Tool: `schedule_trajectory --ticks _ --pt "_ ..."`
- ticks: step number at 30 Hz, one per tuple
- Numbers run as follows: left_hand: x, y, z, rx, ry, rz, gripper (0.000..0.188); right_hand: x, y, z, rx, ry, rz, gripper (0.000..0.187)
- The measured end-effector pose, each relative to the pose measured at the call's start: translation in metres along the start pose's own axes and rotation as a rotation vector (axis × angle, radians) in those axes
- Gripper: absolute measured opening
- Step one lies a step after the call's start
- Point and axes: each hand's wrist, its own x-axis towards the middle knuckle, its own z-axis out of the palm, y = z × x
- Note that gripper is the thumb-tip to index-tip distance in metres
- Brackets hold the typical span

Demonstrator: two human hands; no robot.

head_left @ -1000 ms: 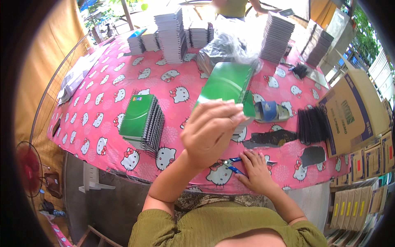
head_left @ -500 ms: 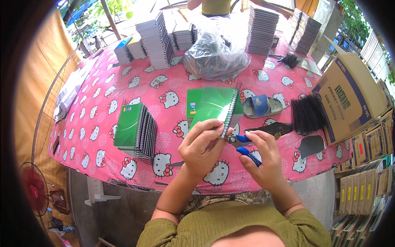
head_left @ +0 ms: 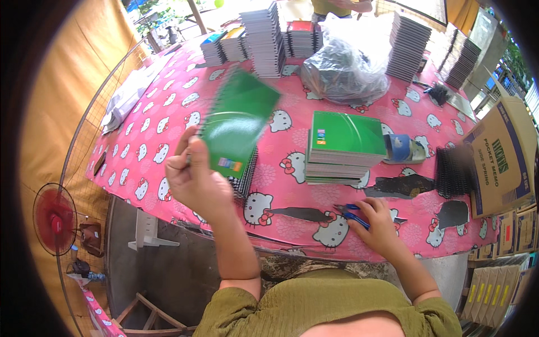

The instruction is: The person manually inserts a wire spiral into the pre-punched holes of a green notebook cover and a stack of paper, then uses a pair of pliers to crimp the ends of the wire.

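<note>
Left hand, pinching one green notebook by its coiled edge, raised over the left pile; half a second ago, it held a notebook before the stack, pliers at the coil. Right hand, fingers curled round the blue pliers, now lowered to the counter, near the stack. Notebook and pliers well apart: tool work on this copy is seemingly finished or paused.
</note>
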Motion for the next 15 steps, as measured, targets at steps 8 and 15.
schedule_trajectory --ticks 8,15 --pt "0.013 -0.075 -0.110 0.263 0.054 -0.194 0.013 0.067 -0.080 0.017 0.281 0.165 -0.490 0.043" --pt "0.002 -0.078 -0.086 0.414 0.008 -0.129 0.031 0.240 -0.137 0.106 0.660 0.660 -0.374 0.034"
